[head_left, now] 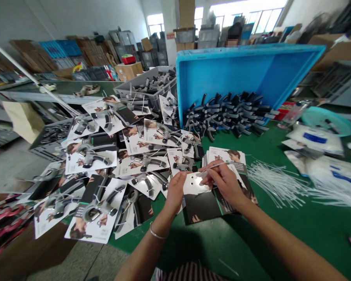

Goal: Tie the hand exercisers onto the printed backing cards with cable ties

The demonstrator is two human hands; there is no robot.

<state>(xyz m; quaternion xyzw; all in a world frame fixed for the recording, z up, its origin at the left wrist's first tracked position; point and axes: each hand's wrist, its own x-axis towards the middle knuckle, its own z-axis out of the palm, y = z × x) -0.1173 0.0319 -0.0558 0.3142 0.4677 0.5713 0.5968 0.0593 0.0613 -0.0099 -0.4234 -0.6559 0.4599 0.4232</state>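
My left hand (174, 192) pinches the left edge of a printed backing card (201, 205), white above and black below, with small punched holes near its top. Over that card's upper part is my right hand (226, 183), its fingers closed on a thin white cable tie (226, 163). A stack of similar cards (240, 157) lies just behind and under my right hand. To the left, several cards with grey-and-black hand grips (156, 164) fastened on them overlap in a heap.
A blue crate (222, 72) tipped toward me holds many loose hand grips (231, 113). Loose cable ties (276, 183) spread to the right, near plastic bags (316, 138) and a turquoise basin (346, 127). Behind the heap stands a grey crate (134, 91). A person (233, 37) is beyond the blue crate.
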